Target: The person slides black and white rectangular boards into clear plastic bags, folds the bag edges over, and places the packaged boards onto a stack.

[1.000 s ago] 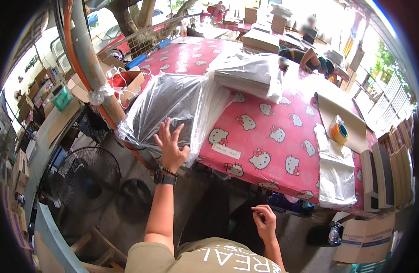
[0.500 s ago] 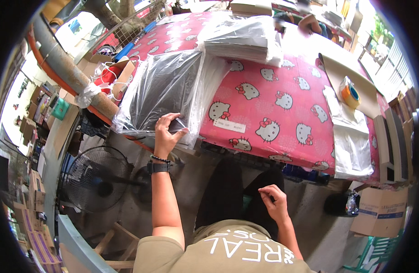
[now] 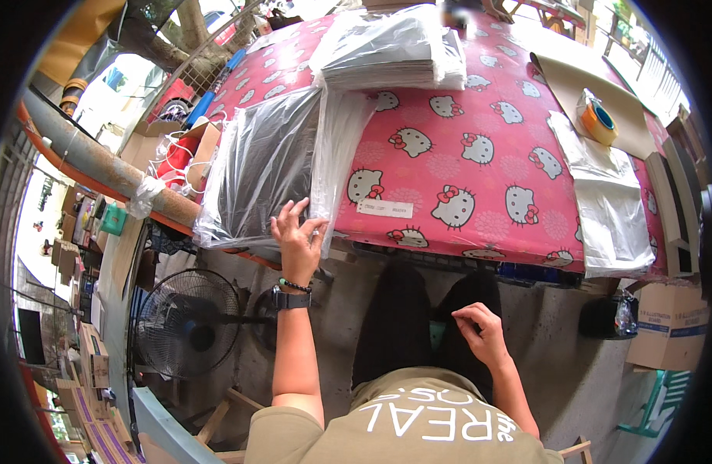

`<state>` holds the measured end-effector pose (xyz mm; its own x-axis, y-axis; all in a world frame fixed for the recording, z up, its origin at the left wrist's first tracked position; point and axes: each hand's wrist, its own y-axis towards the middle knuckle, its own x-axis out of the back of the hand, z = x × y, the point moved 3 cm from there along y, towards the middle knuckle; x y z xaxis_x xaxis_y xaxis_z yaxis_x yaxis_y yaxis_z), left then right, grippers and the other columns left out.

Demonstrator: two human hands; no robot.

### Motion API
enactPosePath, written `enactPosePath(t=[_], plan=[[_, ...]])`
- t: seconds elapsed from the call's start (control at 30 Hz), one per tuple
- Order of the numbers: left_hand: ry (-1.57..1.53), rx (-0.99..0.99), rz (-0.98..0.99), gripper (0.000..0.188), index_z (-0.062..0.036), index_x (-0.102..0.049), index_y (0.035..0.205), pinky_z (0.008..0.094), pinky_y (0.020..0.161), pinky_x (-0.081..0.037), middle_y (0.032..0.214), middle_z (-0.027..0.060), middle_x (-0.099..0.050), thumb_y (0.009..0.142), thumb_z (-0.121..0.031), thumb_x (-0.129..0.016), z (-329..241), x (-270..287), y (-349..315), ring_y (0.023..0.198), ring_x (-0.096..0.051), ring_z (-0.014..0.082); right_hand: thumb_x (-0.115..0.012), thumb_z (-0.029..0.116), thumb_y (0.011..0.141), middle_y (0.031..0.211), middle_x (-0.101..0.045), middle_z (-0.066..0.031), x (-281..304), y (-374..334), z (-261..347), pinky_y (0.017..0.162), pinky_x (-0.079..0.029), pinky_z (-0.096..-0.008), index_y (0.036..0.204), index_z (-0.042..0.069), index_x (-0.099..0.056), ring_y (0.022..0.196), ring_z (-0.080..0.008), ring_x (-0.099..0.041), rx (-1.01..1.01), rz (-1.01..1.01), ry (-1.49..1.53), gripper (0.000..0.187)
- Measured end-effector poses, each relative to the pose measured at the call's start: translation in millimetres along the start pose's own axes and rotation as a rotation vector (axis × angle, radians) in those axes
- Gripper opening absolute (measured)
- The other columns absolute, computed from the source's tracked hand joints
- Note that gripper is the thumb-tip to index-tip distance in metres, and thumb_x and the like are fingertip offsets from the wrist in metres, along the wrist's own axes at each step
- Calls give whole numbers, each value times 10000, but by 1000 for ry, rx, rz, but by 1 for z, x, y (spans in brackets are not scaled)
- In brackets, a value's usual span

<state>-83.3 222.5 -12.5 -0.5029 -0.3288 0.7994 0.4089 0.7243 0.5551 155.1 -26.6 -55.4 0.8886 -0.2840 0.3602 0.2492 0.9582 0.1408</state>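
A dark flat board in a clear plastic bag [image 3: 259, 166] lies at the near left corner of a pink patterned table cover [image 3: 425, 185]. My left hand [image 3: 298, 236] is at the bag's near right corner, its fingers spread and bent over the plastic, gripping nothing that I can see. A black watch and a beaded bracelet are on that wrist. Over my thigh, away from the table, my right hand [image 3: 483, 332] is loosely closed, thumb against the curled fingers, with nothing visible in it. Behind the bag sits a stack of plastic-wrapped boards [image 3: 383, 58].
At the right are flat plastic bags [image 3: 607, 205], a tape roll [image 3: 597, 120] on brown cardboard [image 3: 568, 77], and upright dark panels [image 3: 673, 209]. A rusty pipe [image 3: 116, 174] crosses the left side. Below it stand a black fan [image 3: 187, 323] and a grey-blue edge [image 3: 166, 429].
The whole view has shifted a little. My left hand's fingers have turned to point more away from me at the bag's corner. My right hand stays curled over my thigh.
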Motion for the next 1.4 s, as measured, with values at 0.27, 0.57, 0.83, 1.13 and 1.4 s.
enactPosePath(t=[0.27,0.57,0.83,1.13,1.4], plan=[[-1025,340,100,255,-22,-562,855,348,940,-303,1129,109,-503,742,-227,-660,28,14,-5,1099,-429,228,-578,-40,728,788,-566,-97,0,1,-7,583,-443,-264,841,8,-597,687,-197,-560,6,0,-14,123],[107,-94,-105,448,-139,-507,1152,403,967,-240,1208,32,-472,751,-320,-584,11,-15,-8,1128,-393,254,-599,68,720,848,-569,-94,7,-30,-52,734,-418,-354,875,43,-596,875,-267,-515,-73,-5,-229,157],[124,-72,-194,401,-120,-527,1126,387,960,-219,1186,35,-501,786,-331,-553,0,-23,-8,1124,-401,250,-591,147,729,1295,-342,-53,30,-112,-104,935,-276,-480,1175,147,-463,1186,-341,-278,-472,-125,-574,465],[151,-11,-332,299,-97,-532,1089,390,918,-266,1129,40,-543,871,-270,-423,6,-37,-4,1055,-468,242,-573,204,744,1308,-340,-52,57,-143,-155,932,-258,-515,1149,188,-493,1184,-360,-273,-599,-288,-745,413],[201,49,-355,282,-105,-564,1049,404,925,-256,1118,27,-544,809,-240,-502,2,-37,-13,1065,-453,228,-593,241,722,1292,-371,-29,65,-153,-195,914,-280,-538,1118,204,-528,1168,-342,-291,-710,-327,-677,403]])
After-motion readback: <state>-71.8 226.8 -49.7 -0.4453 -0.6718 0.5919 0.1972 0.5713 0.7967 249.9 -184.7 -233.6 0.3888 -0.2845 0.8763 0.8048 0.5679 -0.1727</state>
